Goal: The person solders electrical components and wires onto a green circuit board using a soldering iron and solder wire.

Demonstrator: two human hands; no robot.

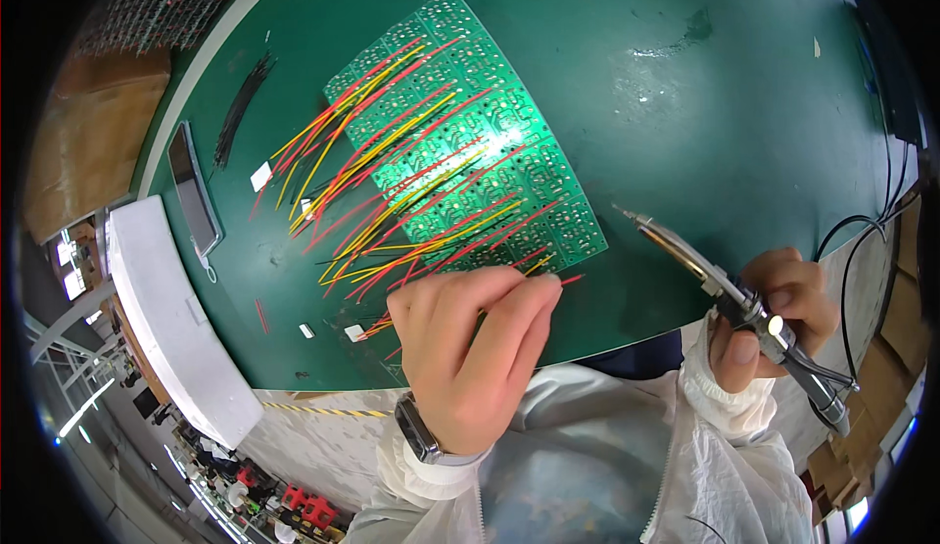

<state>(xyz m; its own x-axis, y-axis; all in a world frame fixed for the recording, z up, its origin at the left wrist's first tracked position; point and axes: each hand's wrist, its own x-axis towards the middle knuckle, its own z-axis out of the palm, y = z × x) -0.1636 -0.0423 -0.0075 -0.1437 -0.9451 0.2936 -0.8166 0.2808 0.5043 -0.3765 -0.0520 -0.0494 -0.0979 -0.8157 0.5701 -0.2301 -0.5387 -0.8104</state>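
My left hand (pixel 465 348), with a watch on its wrist, is closed in a pinch at the near edge of a green circuit board panel (pixel 563 172). The end of a red wire (pixel 574 280) pokes out past its fingertips. Rows of red and yellow wires (pixel 377 167) lie slantwise over the panel, their far ends spreading left onto the table. My right hand (pixel 778 319) grips a soldering iron (pixel 725 289). Its thin metal tip points up and left, apart from the panel's right corner.
A phone (pixel 194 191) and a bundle of black wires (pixel 243 108) lie at the left of the green table (pixel 685 133). Small white pieces (pixel 260 176) are scattered there. A long white box (pixel 176 309) stands along the left edge. Black cables (pixel 886 206) hang at the right.
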